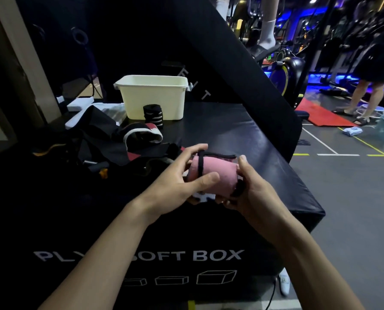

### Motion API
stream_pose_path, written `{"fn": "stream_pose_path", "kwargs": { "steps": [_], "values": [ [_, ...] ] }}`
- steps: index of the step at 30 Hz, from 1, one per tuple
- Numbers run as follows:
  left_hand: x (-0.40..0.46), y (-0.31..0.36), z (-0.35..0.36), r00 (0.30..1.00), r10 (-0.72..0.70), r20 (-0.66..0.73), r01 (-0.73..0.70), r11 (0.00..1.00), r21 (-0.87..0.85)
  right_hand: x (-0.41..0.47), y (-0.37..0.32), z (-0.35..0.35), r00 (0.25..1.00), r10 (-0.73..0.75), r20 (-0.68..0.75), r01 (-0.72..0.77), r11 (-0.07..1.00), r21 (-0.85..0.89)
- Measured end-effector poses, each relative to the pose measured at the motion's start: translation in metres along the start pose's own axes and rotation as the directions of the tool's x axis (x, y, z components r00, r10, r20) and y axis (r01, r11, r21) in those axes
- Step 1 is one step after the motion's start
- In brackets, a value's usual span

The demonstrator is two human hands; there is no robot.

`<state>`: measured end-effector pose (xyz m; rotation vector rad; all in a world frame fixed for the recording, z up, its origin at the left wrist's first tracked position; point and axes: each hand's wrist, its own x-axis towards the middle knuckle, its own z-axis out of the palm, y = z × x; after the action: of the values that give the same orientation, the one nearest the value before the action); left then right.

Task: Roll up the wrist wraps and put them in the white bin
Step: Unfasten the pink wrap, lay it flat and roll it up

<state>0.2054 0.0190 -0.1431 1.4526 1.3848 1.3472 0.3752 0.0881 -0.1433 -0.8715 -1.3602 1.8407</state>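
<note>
Pink wrist wrap: the pink wrist wrap (pixel 211 173), rolled into a thick cylinder with a black loop (pixel 200 163) running across its top and down its near face, sat in the air between both hands, above the near part of the black box top.
Left hand: the left hand (pixel 182 182) came in from the lower left with the forearm rising toward the roll; its thumb lay flat across the near pink face while the fingers curled over the far side, one fingertip hooked at the black loop, so the hand gripped the roll.
Right hand: the right hand (pixel 251 189) reached in from the lower right, thumb upright against the right end of the roll, the other fingers tucked underneath it, clasping that end.
Rolled black wrap: a black wrap with white stripes (pixel 153 115) stood upright on the box, touching the front wall of the bin.
White bin: the white bin (pixel 153 97) rested at the far side of the box top, well apart from the hands.
Loose wraps: a pink, white and black wrap (pixel 142 135) lay unrolled among a dark heap of straps (pixel 92 139) to the left.
Plyo box: the black padded box (pixel 242 135) carried everything, white lettering on its front.
</note>
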Motion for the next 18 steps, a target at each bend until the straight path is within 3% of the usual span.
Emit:
{"fn": "stream_pose_path", "kwargs": {
  "steps": [3,11,14,18],
  "values": [
    [0.002,0.000,-0.007,0.998,-0.042,-0.035,0.033,0.969,-0.243,-0.001,-0.005,-0.007,0.999,-0.029,0.038,0.025,0.993,0.116],
    [0.005,-0.005,-0.011,0.994,-0.109,-0.028,0.075,0.830,-0.553,-0.004,-0.004,-0.017,0.997,-0.064,-0.052,0.067,0.995,0.072],
    [0.006,-0.002,-0.004,0.988,-0.129,-0.081,0.061,0.822,-0.567,-0.003,-0.005,-0.014,0.998,0.026,-0.056,-0.010,0.965,0.262],
    [0.006,0.001,0.000,0.991,-0.119,-0.059,0.062,0.806,-0.588,-0.004,-0.011,-0.011,0.997,0.072,0.002,-0.059,0.805,0.590]
  ]
}}
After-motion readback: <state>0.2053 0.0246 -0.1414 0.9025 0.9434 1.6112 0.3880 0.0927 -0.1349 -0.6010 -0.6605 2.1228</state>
